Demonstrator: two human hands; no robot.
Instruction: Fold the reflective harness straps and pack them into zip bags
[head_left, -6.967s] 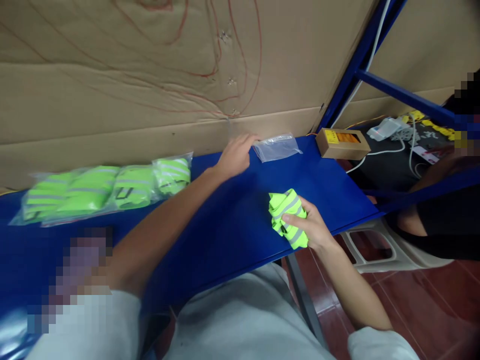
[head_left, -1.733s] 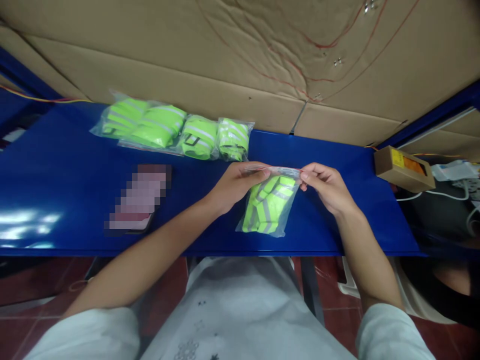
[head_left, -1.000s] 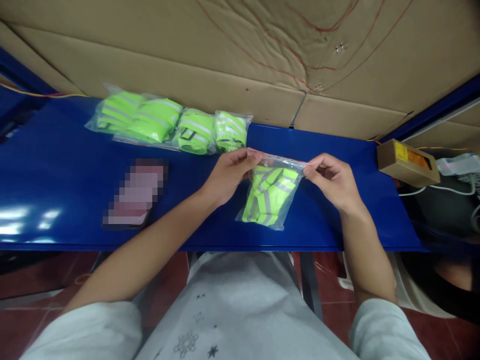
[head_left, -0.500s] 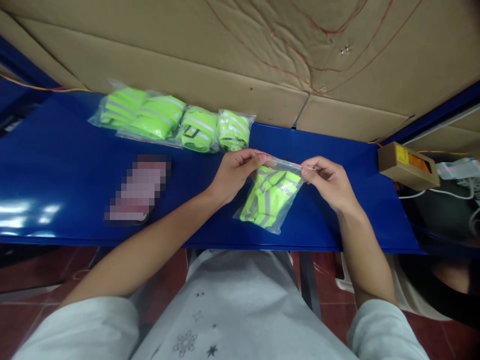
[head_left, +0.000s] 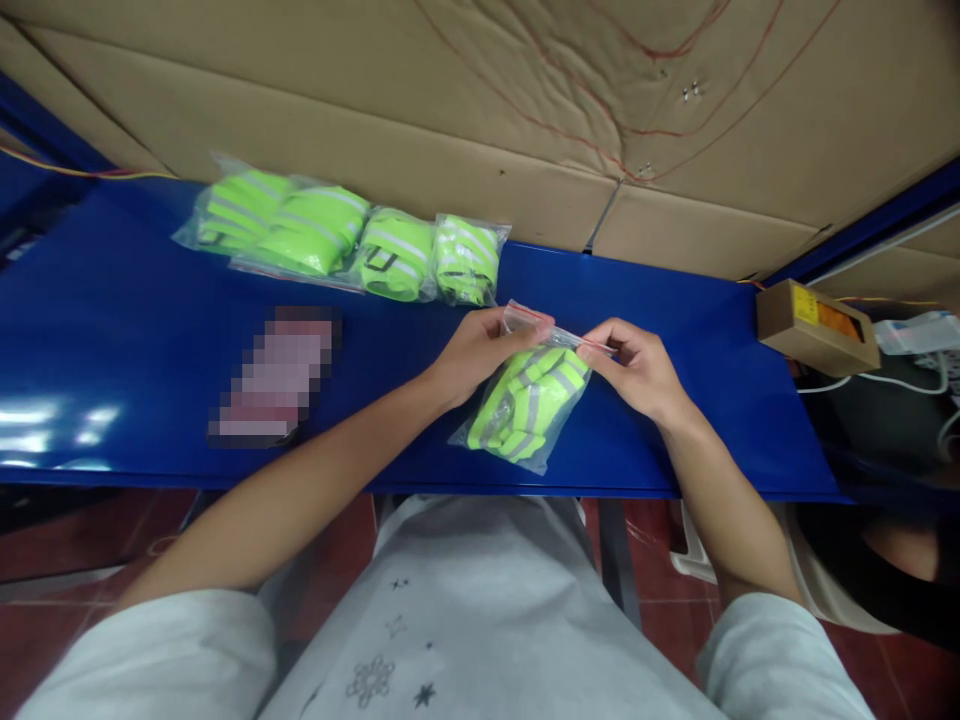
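Note:
A clear zip-lock bag (head_left: 553, 425) hangs tilted over the blue table, its red-lined top edge toward the back wall. Inside it lies a folded neon-yellow reflective vest or strap bundle (head_left: 517, 415) with grey stripes; its exact kind is unclear through the plastic. My left hand (head_left: 480, 350) pinches the bag's top edge near its left side, thumb on top. My right hand (head_left: 634, 365) pinches the same edge farther right, thumb and forefinger closed on the plastic. Some fingertips are hidden behind the bag.
Several similar bags of neon-yellow bundles (head_left: 319, 230) lie in a row along the cardboard wall (head_left: 337, 120). A pixelated phone-like object (head_left: 277, 375) rests left on the blue table (head_left: 390, 420). A small cardboard box (head_left: 810, 330) and white cables stand at the right.
My right hand has slid left along the bag's top edge, closer to my left hand. The bag has shifted slightly left, and its left top corner now stands up above my left thumb.

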